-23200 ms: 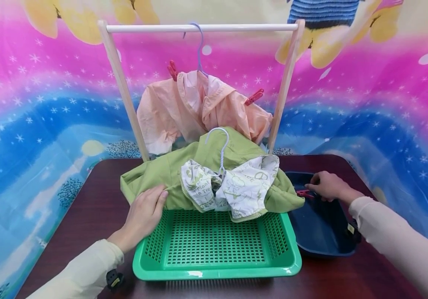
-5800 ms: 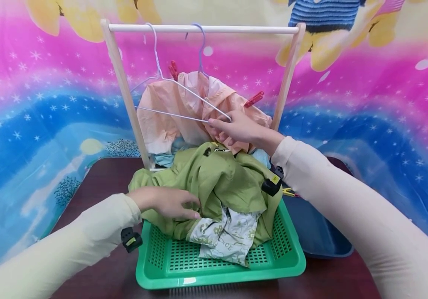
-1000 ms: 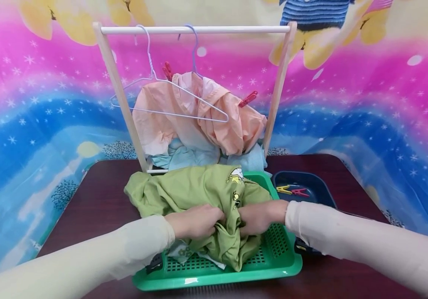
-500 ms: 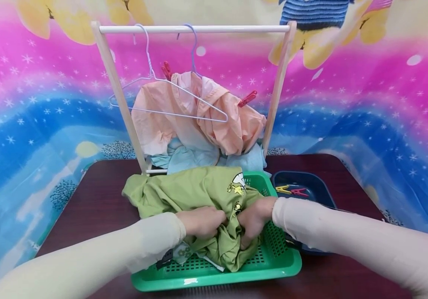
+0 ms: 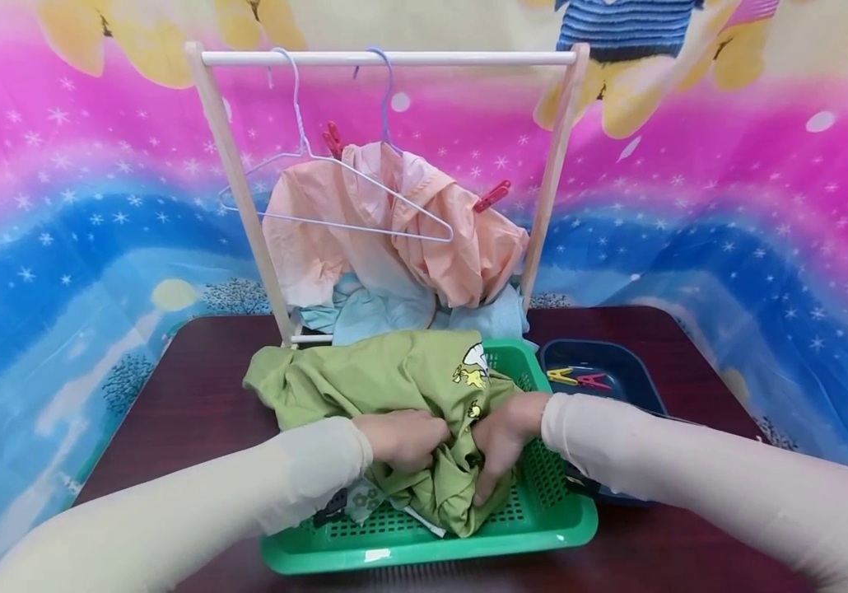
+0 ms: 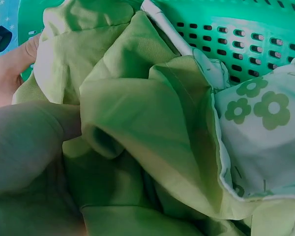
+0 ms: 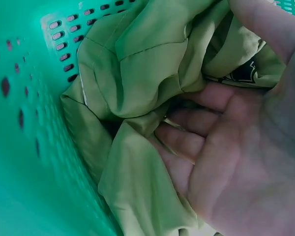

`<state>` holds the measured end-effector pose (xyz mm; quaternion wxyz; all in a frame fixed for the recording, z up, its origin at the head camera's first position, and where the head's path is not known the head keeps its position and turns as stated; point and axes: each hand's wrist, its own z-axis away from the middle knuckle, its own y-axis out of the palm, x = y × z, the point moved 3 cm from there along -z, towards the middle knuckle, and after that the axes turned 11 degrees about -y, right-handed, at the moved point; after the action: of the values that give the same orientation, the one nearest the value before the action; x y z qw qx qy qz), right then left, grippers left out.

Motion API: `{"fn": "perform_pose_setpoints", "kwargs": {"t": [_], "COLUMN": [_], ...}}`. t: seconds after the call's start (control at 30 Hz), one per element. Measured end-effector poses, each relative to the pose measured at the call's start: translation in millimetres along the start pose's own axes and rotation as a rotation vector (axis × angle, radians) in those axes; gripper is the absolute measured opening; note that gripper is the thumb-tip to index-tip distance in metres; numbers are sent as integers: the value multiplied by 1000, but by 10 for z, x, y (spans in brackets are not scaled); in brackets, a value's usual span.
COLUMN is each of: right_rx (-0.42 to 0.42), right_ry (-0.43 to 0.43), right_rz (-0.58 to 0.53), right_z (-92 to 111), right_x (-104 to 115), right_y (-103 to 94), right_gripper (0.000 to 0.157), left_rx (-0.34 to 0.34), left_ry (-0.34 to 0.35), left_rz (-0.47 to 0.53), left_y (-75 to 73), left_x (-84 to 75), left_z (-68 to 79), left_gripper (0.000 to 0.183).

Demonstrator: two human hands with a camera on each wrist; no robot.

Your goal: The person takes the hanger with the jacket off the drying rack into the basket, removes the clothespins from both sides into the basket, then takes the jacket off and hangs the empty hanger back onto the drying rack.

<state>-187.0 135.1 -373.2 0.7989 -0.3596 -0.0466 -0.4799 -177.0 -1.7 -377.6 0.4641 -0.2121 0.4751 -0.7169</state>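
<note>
Both hands work on a crumpled green jacket (image 5: 372,371) with a white printed lining and a cartoon print, heaped over a green basket (image 5: 424,558). My left hand (image 5: 405,438) grips a bunched fold in the middle of the cloth. In the left wrist view its thumb lies on the fabric, beside the flower-printed lining (image 6: 270,110). Close on its right, my right hand (image 5: 501,436) has its fingers curled into the folds. The right wrist view shows those fingers (image 7: 187,140) partly hidden in the green cloth, the thumb held apart.
Behind stands a wooden rack (image 5: 394,58). From its rail hang a bare white hanger (image 5: 365,226) and a peach jacket (image 5: 350,214) with red clothespins (image 5: 493,196). Light-blue cloth (image 5: 379,317) lies beneath. A dark blue tray (image 5: 631,379) with yellow and red clothespins (image 5: 593,380) sits right.
The white hanger was in the green jacket; later my right hand held it at the rail, and now it hangs there released. Both hands are now in the jacket, nearly still since half a second ago.
</note>
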Motion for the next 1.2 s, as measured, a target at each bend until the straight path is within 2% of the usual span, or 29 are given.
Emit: {"fn": "perform_pose_setpoints", "kwargs": {"t": [0.2, 0.33, 0.4, 0.47, 0.5, 0.53, 0.63, 0.73, 0.83, 0.93, 1.1, 1.2], "right_rx": [-60, -90, -90, -79, -77, -89, -126, -229, -363, -522, -752, -844], "right_ry": [-75, -175, -217, -259, -278, -290, -320, -341, -369, -375, -305, -248], "right_rz": [-2, -79, -99, -97, -87, -79, -97, -141, -147, -146, -164, -146], "right_z": [86, 197, 281, 377, 426, 482, 629, 740, 781, 785, 737, 679], "right_x": [6, -25, -38, -49, -51, -55, -71, -96, -127, -164, -245, -290], "right_y": [14, 3, -25, -71, -101, -139, -258, -378, -480, -565, -649, -662], "right_gripper": [36, 44, 34, 12, 9, 12, 22, 20, 26, 33, 36, 35], "left_rx": [-20, -14, 1, 24, 36, 51, 89, 86, 38, -35, -230, -378], "left_ry": [93, 161, 183, 200, 209, 218, 219, 223, 215, 207, 181, 113], "left_rz": [20, 64, 70, 67, 65, 72, 149, 283, 395, 467, 516, 528], "left_y": [-16, -62, -111, -174, -209, -243, -345, -445, -530, -603, -764, -846], "left_x": [36, 62, 70, 81, 89, 103, 178, 271, 366, 461, 630, 797], "left_z": [18, 60, 104, 157, 189, 220, 314, 394, 442, 467, 525, 529], "left_gripper": [14, 7, 9, 18, 23, 29, 39, 41, 38, 33, 29, 28]}}
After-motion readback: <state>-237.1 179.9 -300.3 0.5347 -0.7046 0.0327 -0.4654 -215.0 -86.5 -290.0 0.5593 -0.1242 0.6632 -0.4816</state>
